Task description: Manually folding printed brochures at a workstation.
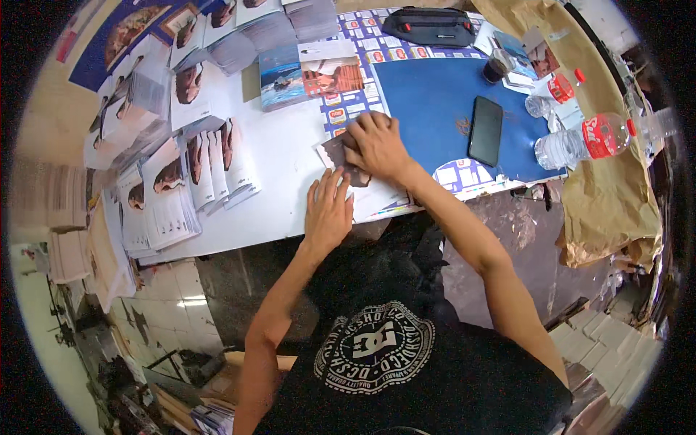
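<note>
A small printed sheet [333, 151], dark brown with a pale edge, lies on the table near its front edge. My right hand [383, 148] is over it with bent fingers pressed on the paper, covering much of the print. My left hand [330, 212] lies flat at the sheet's near-left side, fingers outstretched and tips touching its lower edge. Beyond my hands is a pair of printed cards, one with a blue sea picture [281, 76] and one reddish-brown [332, 75]. To the left, several printed leaflets [226, 163] overlap in a fanned row.
Tall stacks of printed leaflets [138, 101] fill the table's left and far-left side. On the right, a black phone [486, 130] rests on a blue sheet [428, 94], beside a dark drink cup [495, 69] and plastic bottles [580, 143]. A black pouch [429, 27] lies at the back.
</note>
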`<move>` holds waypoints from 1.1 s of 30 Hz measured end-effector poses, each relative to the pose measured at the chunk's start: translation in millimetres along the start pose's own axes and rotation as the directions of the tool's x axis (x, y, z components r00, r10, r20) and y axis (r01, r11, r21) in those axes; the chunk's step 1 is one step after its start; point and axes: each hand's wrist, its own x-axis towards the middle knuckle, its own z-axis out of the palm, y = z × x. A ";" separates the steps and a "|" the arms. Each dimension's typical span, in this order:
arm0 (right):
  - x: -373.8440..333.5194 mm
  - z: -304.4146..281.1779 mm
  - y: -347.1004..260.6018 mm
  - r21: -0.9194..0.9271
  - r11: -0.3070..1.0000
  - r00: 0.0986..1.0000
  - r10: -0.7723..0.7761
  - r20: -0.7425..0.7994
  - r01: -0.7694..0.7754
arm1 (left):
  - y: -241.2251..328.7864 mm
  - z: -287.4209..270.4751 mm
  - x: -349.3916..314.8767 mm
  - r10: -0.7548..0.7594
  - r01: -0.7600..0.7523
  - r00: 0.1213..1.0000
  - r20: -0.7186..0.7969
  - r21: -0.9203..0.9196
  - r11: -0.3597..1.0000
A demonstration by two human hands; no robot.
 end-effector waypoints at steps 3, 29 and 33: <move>23.2 14.0 12.5 0.022 1.000 0.995 -0.018 -0.094 0.020 | 5.2 6.6 4.5 0.013 -0.013 1.000 -0.003 -0.006 1.000; -86.6 -55.1 48.8 0.003 0.941 0.927 0.335 -0.168 -0.339 | 17.9 -79.3 -19.3 -0.088 -0.006 0.924 -0.372 -0.243 0.970; -91.0 -52.7 53.7 0.039 0.945 0.928 0.328 -0.175 -0.326 | -34.1 -156.6 -20.9 -0.158 0.122 0.793 -0.588 -0.100 0.987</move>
